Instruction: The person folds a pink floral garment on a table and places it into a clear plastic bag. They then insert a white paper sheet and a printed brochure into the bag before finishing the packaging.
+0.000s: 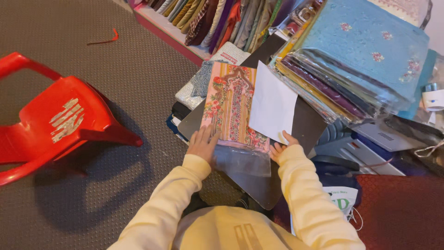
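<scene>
Open carpet to left w/ red chair — packet stacks crowding right.

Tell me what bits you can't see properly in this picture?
- Head view: right hand fingertips, hidden under the white paper.
- Left hand palm, turned down on the flowery cloth packet.
- Red chair, cut off by the left edge.
- Cloth rolls, cut off by the top edge.

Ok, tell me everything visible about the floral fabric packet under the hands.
The floral fabric packet is a flat, folded cloth in pink, orange and green print, sleeved in clear plastic whose empty end overhangs toward the person. It lies on a dark board. The left hand rests on its near-left corner; a white sheet, held by the right hand, overlaps its right edge.
</scene>
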